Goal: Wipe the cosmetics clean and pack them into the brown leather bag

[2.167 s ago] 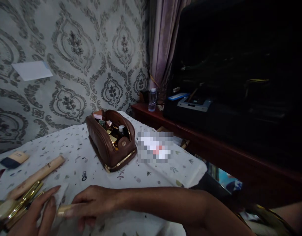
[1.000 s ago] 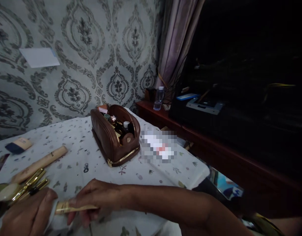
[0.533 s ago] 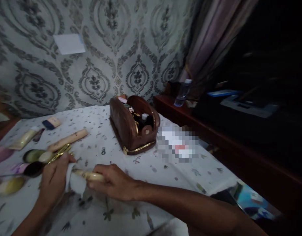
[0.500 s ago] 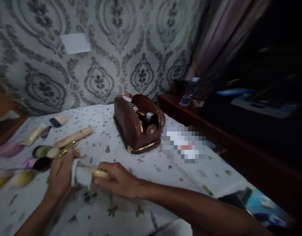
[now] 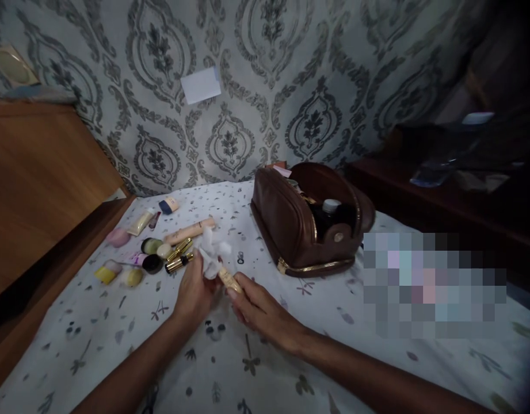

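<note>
My left hand [image 5: 195,287] is closed on a crumpled white tissue [image 5: 210,253], which sticks up above the fingers. In my right hand [image 5: 258,307] is a small pale yellow tube [image 5: 229,279], pinched between thumb and fingers, its upper end against the tissue. Just beyond the left hand lie gold and black lipstick tubes [image 5: 177,263] and a long peach tube [image 5: 190,231]. A black-lidded jar [image 5: 152,263] and several other cosmetics lie to the left on the patterned white cloth [image 5: 230,368].
An open brown leather bag [image 5: 286,224] with bottles inside stands right of the hands. A wooden cabinet [image 5: 44,184] borders the left side. White paper [image 5: 201,85] is on the patterned wall, and a clear bottle [image 5: 450,152] is at the right.
The view has swung left, so bag and cosmetics appear further right. The tissue now stands up crumpled from my left hand, and the tube in my right hand points up at it.
</note>
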`<state>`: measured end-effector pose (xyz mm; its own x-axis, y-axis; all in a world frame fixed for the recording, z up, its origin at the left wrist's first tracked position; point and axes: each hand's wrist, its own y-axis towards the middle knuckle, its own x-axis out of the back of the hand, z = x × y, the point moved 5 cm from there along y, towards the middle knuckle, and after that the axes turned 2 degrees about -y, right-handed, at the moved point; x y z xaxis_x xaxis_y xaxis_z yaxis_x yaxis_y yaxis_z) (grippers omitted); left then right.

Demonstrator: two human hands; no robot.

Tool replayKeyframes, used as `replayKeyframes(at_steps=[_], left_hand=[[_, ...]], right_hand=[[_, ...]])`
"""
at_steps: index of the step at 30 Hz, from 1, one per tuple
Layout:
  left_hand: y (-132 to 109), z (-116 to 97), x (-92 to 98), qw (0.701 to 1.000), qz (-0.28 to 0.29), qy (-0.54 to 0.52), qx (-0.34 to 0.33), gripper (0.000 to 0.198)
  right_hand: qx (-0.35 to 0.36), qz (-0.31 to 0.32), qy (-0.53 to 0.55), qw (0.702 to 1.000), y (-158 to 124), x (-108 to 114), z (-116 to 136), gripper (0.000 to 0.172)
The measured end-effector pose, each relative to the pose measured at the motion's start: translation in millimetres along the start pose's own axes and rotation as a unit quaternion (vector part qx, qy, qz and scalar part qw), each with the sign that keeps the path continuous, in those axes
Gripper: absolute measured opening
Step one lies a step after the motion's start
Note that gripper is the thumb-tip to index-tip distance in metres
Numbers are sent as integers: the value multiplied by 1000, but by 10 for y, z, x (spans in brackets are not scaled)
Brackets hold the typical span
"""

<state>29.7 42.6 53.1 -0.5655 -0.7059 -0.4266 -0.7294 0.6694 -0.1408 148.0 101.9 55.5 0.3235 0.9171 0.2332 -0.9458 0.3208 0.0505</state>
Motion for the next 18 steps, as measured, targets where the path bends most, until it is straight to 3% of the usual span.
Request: replayKeyframes(at_steps=[6,9,18], left_hand=[[-134,0,-136,973,99,203,-51,43],[-122,25,-158,959,140,242,-55,48],[-87,-44,-72,958,50,272,-79,40]], right_hand=[[31,-63,-29,997,30,55,-45,21],[37,-92,-68,993,28,88,-50,16],[99,-75,-190,974,-13,11,-73,8]])
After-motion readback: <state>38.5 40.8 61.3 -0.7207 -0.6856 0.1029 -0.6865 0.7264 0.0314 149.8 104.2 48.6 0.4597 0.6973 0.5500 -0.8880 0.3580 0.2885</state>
